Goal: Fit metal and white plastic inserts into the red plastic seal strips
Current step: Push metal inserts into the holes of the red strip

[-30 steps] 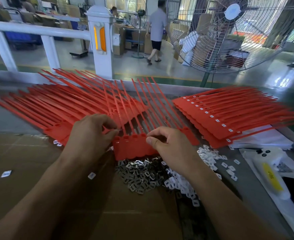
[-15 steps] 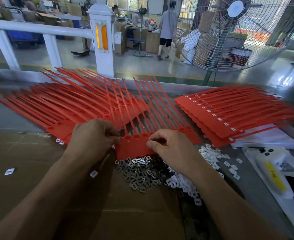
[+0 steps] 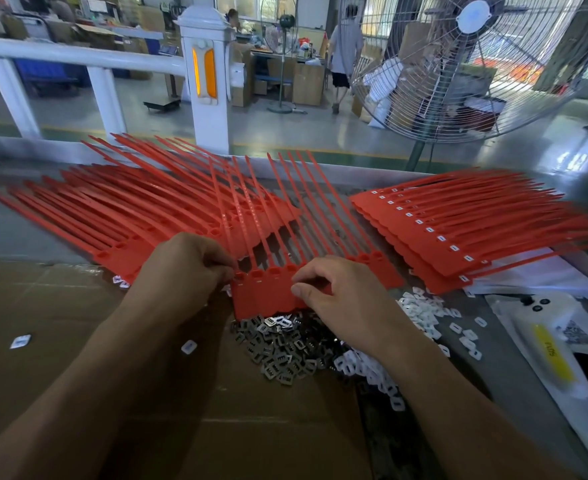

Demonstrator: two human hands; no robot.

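I'm at a bench on a factory floor: fanned stacks of red plastic seal strips (image 3: 154, 216), a big wire-caged pedestal fan (image 3: 472, 64), stacked brown cardboard cartons (image 3: 308, 83) and a white guard rail (image 3: 78, 58) show it.

A white railing (image 3: 78, 58) with a post (image 3: 205, 77) bearing an orange reflector runs behind the bench (image 3: 372, 168); beyond it, a glossy grey-green floor (image 3: 285, 129); a large wire-caged fan (image 3: 472, 64) stands right; cardboard boxes (image 3: 306, 84), desks and a walking person (image 3: 346, 57) farther back; daylight through windows.
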